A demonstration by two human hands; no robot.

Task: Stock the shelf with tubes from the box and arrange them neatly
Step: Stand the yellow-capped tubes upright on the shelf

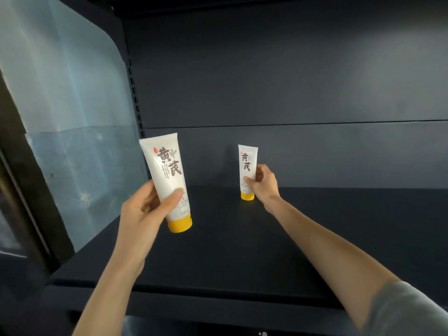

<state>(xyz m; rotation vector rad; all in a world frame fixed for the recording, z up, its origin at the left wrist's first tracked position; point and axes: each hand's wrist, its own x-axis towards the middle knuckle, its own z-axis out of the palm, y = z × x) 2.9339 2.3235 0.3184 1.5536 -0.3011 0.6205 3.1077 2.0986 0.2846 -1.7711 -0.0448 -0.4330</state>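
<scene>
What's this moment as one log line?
left hand: grips tilted tube, over shelf | right hand: grips upright tube, cap down, shelf rear

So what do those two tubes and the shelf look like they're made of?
The near tube and far tube: probably soft plastic, white, satin; faint sheen, flat crimped top. Their caps: likely harder plastic, yellow, smooth. The shelf: looks like painted metal, matte dark blue-grey; the slotted upright at its left hints so, not certain.
</scene>
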